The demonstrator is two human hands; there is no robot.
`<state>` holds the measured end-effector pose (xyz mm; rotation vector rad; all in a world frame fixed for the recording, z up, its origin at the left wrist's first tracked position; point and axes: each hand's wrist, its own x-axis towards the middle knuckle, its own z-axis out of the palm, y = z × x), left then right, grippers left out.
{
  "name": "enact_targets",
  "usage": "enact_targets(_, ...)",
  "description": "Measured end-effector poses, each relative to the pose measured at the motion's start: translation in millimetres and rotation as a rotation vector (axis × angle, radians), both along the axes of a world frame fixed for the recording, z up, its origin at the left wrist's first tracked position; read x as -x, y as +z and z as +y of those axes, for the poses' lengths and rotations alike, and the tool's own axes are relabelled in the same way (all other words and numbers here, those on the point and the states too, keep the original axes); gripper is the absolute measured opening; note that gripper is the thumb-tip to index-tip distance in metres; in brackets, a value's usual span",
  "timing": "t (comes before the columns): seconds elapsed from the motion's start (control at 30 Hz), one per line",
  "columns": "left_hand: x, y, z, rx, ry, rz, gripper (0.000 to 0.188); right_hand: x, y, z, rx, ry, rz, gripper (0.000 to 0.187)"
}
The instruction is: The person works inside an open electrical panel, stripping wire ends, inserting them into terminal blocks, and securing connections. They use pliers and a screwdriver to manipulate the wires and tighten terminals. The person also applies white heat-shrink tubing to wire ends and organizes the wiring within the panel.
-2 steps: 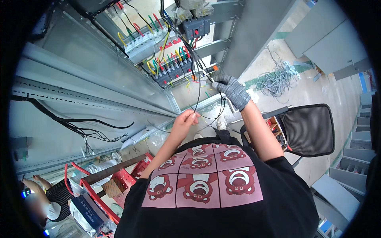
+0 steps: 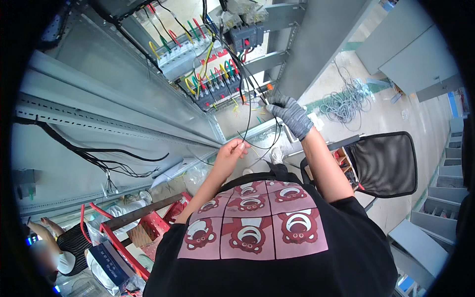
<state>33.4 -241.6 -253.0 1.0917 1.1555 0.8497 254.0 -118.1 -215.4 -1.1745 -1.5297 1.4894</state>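
Note:
My left hand (image 2: 232, 151) is bare and pinches a thin black wire (image 2: 247, 143) that loops in front of the open electrical cabinet. My right hand (image 2: 289, 113), in a grey knit glove, is closed around the upper run of the black wire just below the row of breakers with coloured wires (image 2: 213, 84). A small orange piece (image 2: 269, 87) shows at its fingertips; what it is cannot be told. Both forearms reach up from my black shirt with bear prints (image 2: 252, 227).
A black mesh chair (image 2: 386, 163) stands to the right. A coil of grey cable (image 2: 346, 101) lies on the floor behind it. A red cart with boxes (image 2: 143, 227) and another person (image 2: 54, 247) are at the lower left. Grey cabinet rails (image 2: 99, 114) run along the left.

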Motion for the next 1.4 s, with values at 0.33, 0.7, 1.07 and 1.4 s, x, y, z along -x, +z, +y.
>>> enact_targets(0.33, 0, 41, 5, -0.236, 0.001, 0.341, 0.021, 21, -22, -13, -0.196, -0.281, -0.157, 0.023)
enact_targets(0.7, 37, 56, -35, -0.279, -0.034, 0.525, 0.019, 41, 21, -42, 0.285, -0.074, 0.222, 0.027)
enact_targets(1.07, 138, 94, -127, -0.295, 0.05, 0.968, 0.008, 46, -19, -15, 0.532, -0.204, 0.528, 0.019)
enact_targets(1.4, 91, 146, -87, -0.638, -0.174, 1.061, 0.016, 63, -10, -78, -0.504, -0.332, -0.37, 0.024)
